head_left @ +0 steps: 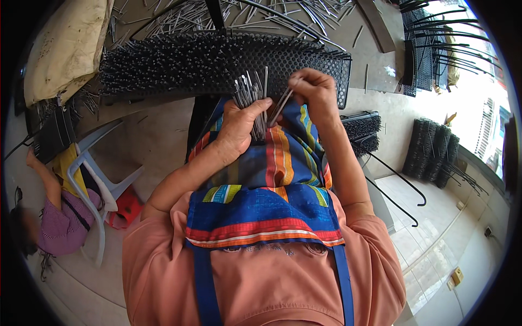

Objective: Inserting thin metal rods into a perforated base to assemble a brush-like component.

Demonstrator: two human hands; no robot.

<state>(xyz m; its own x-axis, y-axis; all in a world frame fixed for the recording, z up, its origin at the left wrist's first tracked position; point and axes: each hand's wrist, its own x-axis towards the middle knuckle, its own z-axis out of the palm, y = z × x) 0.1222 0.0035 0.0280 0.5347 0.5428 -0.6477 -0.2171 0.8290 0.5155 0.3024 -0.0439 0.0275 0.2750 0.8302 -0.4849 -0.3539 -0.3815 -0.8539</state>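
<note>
My left hand (pixel 238 128) is closed round an upright bundle of thin grey strips (pixel 249 93), its thumb pressed across them. One strip in the bundle stands taller than the others. To the right, my right hand (pixel 316 92) pinches a thin grey strip (pixel 280 106) that looks folded double and slants down toward my lap. Just beyond both hands lies a long black perforated panel (pixel 326 64). Dense dark tufts (pixel 179 62) fill its left and middle part, while rows of holes show at its right and along the near side. A striped apron (pixel 277 157) covers my lap.
Loose grey strips (pixel 293 16) are strewn over the surface behind the panel. A pale sack (pixel 65 49) stands at the far left. Another person (pixel 65 223) is at the left by a grey plastic chair (pixel 89 179). Tufted black pieces with long hooked rods (pixel 402 179) lie at the right.
</note>
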